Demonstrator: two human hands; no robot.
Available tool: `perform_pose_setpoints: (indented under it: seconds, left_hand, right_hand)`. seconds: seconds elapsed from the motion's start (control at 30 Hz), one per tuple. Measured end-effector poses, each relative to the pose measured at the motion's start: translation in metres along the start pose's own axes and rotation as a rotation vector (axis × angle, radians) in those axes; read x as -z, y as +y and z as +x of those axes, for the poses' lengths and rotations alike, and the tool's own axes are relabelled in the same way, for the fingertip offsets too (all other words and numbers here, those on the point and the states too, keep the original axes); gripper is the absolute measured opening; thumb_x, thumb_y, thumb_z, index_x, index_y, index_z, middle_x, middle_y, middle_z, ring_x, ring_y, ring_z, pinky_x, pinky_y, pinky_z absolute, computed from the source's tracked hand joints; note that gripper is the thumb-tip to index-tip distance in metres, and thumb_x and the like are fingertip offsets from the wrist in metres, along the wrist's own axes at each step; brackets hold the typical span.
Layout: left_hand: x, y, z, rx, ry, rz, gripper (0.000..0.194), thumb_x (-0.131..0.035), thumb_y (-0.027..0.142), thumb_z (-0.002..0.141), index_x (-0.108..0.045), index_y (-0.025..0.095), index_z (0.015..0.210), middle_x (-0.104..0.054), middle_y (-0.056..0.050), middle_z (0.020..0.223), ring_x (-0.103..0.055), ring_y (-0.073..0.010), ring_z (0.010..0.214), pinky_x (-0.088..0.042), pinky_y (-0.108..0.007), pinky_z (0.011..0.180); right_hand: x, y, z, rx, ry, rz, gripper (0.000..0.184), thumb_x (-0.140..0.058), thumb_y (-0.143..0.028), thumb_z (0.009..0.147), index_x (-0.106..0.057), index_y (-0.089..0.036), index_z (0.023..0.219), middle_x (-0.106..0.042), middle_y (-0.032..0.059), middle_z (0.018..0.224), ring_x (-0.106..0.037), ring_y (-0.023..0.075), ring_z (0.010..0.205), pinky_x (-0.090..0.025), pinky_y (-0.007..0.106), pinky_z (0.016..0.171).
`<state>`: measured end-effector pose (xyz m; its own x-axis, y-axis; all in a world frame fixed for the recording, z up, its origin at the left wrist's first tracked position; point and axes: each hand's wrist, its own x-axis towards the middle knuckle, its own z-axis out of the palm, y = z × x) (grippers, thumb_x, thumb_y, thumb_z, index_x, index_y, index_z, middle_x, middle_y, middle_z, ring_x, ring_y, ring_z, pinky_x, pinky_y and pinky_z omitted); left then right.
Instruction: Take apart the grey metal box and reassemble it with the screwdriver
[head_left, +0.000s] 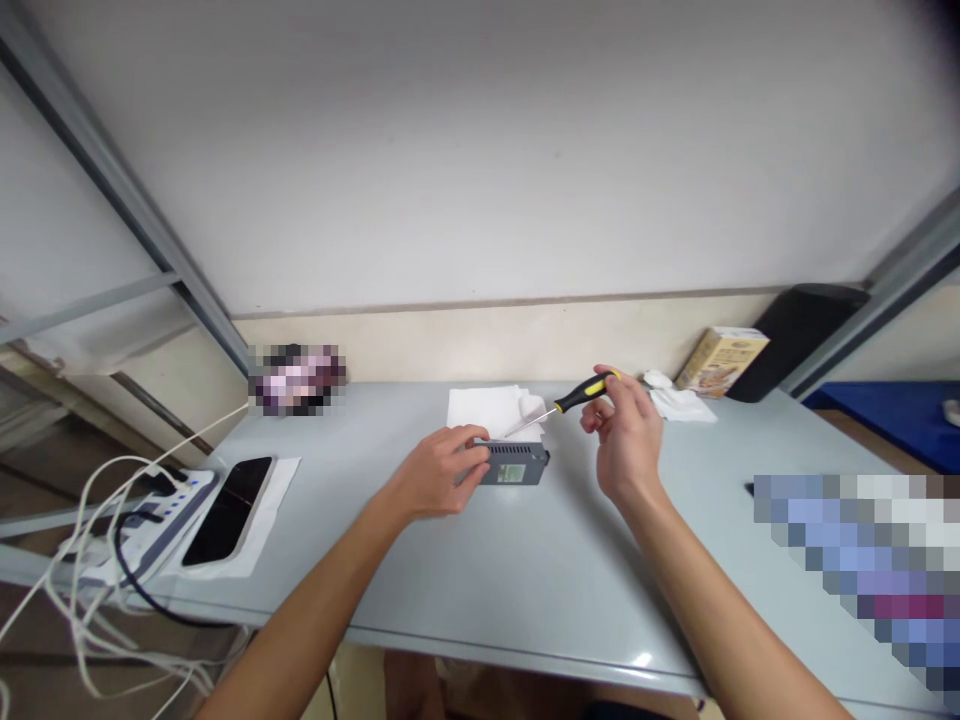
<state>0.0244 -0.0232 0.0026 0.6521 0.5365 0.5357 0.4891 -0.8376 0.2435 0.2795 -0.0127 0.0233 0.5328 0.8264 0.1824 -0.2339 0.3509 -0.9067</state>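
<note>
A small dark grey box (529, 464) with vent slots and a pale label stands on the desk. My left hand (448, 468) grips its left end between thumb and fingers. In my right hand (628, 435) is a black and yellow screwdriver (586, 391), held by the handle, its shaft slanting down to the left. The tip is close to the box's top edge; whether it touches cannot be made out. Behind the box lies white paper (480, 410), with a curled piece at its right.
At left are a phone (229, 510) on paper and a power strip (169, 525) with tangled white cables (75, 590). A yellow carton (720, 362), crumpled tissue (681, 402) and a black case (796, 335) stand at back right. Pixelated items lie on both sides.
</note>
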Motion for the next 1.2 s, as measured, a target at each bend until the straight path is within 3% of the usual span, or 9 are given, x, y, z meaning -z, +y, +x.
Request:
perform_pose_setpoints:
  seconds: [0.13, 0.27, 0.53, 0.73, 0.93, 1.07, 1.13, 1.2]
  left_hand:
    - [-0.004, 0.001, -0.001, 0.109, 0.005, -0.242, 0.012, -0.052, 0.020, 0.102, -0.063, 0.023, 0.102, -0.072, -0.009, 0.122, -0.071, -0.0209, 0.102, -0.056, -0.037, 0.090]
    - [-0.012, 0.001, -0.003, 0.295, 0.013, -0.456, 0.011, -0.055, 0.024, 0.102, -0.063, 0.023, 0.095, -0.074, -0.008, 0.112, -0.070, -0.0225, 0.104, -0.057, -0.037, 0.087]
    - [-0.024, -0.014, -0.002, 0.549, 0.082, -0.607, 0.022, -0.058, 0.043, 0.102, -0.061, 0.021, 0.104, -0.072, -0.005, 0.103, -0.068, -0.0189, 0.096, -0.053, -0.033, 0.089]
    - [-0.027, -0.021, -0.003, 0.623, -0.033, -0.639, 0.028, -0.054, 0.046, 0.102, -0.056, 0.020, 0.092, -0.059, 0.003, 0.074, -0.058, -0.0156, 0.074, -0.049, -0.031, 0.079]
    - [-0.027, -0.018, -0.003, 0.679, -0.072, -0.459, 0.025, -0.057, 0.043, 0.099, -0.069, 0.021, 0.094, -0.068, -0.006, 0.098, -0.060, -0.0230, 0.100, -0.050, -0.036, 0.093]
    - [-0.012, -0.012, -0.002, 0.606, -0.196, -0.450, 0.030, -0.061, 0.049, 0.097, -0.070, 0.024, 0.109, -0.067, -0.007, 0.110, -0.058, -0.0250, 0.109, -0.051, -0.039, 0.098]
    - [-0.003, -0.007, -0.001, 0.503, -0.315, -0.476, 0.059, -0.080, 0.053, 0.082, -0.062, 0.028, 0.132, -0.060, -0.009, 0.129, -0.054, -0.0289, 0.122, -0.048, -0.045, 0.107]
    - [0.004, -0.003, 0.000, 0.431, -0.400, -0.481, 0.080, -0.091, 0.050, 0.070, -0.057, 0.032, 0.141, -0.053, -0.009, 0.136, -0.050, -0.0318, 0.131, -0.043, -0.049, 0.114]
  right_hand:
    - [0.003, 0.004, 0.004, -0.071, 0.023, -0.001, 0.034, -0.073, -0.050, 0.081, -0.070, -0.022, 0.099, -0.056, -0.0019, 0.088, -0.046, 0.0067, 0.051, -0.033, 0.025, 0.045]
    - [0.005, 0.006, 0.006, -0.177, 0.029, 0.039, 0.034, -0.075, -0.048, 0.078, -0.071, -0.021, 0.099, -0.054, -0.0027, 0.086, -0.046, 0.0060, 0.052, -0.035, 0.024, 0.046]
    - [0.004, 0.003, 0.006, -0.219, 0.044, 0.020, 0.033, -0.075, -0.046, 0.078, -0.071, -0.021, 0.098, -0.054, -0.0026, 0.084, -0.045, 0.0070, 0.052, -0.035, 0.023, 0.046]
    - [0.003, 0.001, 0.005, -0.248, 0.051, 0.027, 0.035, -0.076, -0.046, 0.075, -0.072, -0.021, 0.099, -0.054, -0.0031, 0.083, -0.045, 0.0071, 0.053, -0.035, 0.023, 0.047]
    - [0.003, 0.001, 0.005, -0.242, 0.051, 0.034, 0.034, -0.075, -0.046, 0.075, -0.072, -0.021, 0.098, -0.053, -0.0039, 0.080, -0.045, 0.0075, 0.054, -0.035, 0.023, 0.049]
    - [0.002, 0.000, 0.005, -0.245, 0.064, 0.037, 0.034, -0.075, -0.044, 0.074, -0.073, -0.021, 0.098, -0.052, -0.0037, 0.080, -0.044, 0.0072, 0.053, -0.034, 0.024, 0.048]
    - [0.002, 0.000, 0.005, -0.243, 0.065, 0.039, 0.034, -0.075, -0.044, 0.074, -0.073, -0.020, 0.098, -0.052, -0.0037, 0.080, -0.045, 0.0072, 0.053, -0.034, 0.024, 0.048]
    - [0.003, 0.000, 0.005, -0.245, 0.063, 0.039, 0.033, -0.075, -0.044, 0.075, -0.073, -0.020, 0.099, -0.052, -0.0037, 0.080, -0.045, 0.0071, 0.053, -0.034, 0.024, 0.048]
